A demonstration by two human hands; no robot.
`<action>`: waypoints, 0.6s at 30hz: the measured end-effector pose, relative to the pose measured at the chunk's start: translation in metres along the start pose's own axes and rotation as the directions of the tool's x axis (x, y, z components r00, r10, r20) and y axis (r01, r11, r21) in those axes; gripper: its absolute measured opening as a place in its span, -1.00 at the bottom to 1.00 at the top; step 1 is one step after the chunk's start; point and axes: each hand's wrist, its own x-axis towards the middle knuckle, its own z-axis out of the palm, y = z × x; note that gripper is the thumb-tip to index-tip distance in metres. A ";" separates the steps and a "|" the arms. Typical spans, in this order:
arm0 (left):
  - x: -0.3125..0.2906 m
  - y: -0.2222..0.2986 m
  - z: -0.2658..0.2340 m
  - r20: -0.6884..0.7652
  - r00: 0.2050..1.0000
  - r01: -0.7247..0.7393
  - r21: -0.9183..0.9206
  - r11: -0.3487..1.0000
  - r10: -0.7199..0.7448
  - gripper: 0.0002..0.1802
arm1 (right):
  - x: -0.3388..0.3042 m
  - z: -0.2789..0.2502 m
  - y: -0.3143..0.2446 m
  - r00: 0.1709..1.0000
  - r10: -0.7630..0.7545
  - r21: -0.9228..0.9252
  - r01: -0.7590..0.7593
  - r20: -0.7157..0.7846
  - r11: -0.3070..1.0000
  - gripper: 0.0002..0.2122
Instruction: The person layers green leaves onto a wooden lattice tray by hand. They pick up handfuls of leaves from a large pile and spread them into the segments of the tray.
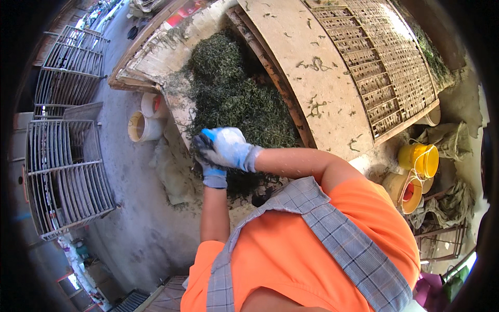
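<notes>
Gloved hands meet at the lower-left edge of a dark green shredded heap (pixel 234 88). Right hand (pixel 228 144) overlaps left hand (pixel 212 171); fingers look curled in, dark and blurred at the tips. Cannot tell whether anything is held between them. Heap lies on a pale, wood-edged table (pixel 165 58), beside a scrap-strewn board (pixel 304 65). Slatted rack (pixel 387 67) beyond board.
</notes>
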 end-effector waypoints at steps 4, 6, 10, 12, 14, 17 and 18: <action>0.004 -0.009 0.069 -0.436 0.890 0.152 0.565 0.811 0.137 -0.54 | 0.080 -0.029 0.038 0.961 0.259 0.042 -0.256 -0.101 0.966 -0.71; 0.021 0.014 0.111 -0.492 0.866 0.235 0.562 0.793 0.092 -0.61 | 0.093 -0.030 0.083 0.893 0.382 0.201 -0.339 -0.239 0.919 -0.66; 0.058 0.051 0.074 -0.515 0.841 0.426 0.818 0.387 0.164 -0.58 | 0.031 -0.048 0.169 0.863 0.335 -0.022 -0.370 -0.379 0.929 -0.36; 0.055 0.056 -0.020 -0.458 0.888 0.455 0.888 0.062 0.042 -0.33 | -0.024 -0.016 0.195 0.938 0.346 -0.412 -0.308 0.018 0.857 -0.17; 0.086 0.017 -0.007 -0.165 0.986 0.148 0.897 -0.416 -0.006 0.04 | -0.038 -0.014 0.189 0.741 0.575 -0.608 -0.288 0.348 0.740 -0.07; 0.141 -0.042 0.007 -0.673 0.714 0.335 0.569 -0.751 -0.192 0.12 | 0.000 -0.026 0.197 0.591 0.670 -0.625 -0.328 0.449 0.709 -0.05; 0.160 -0.066 -0.001 -0.718 0.680 0.235 0.402 -0.885 -0.145 0.14 | 0.010 -0.027 0.205 0.598 0.673 -0.623 -0.339 0.436 0.705 -0.05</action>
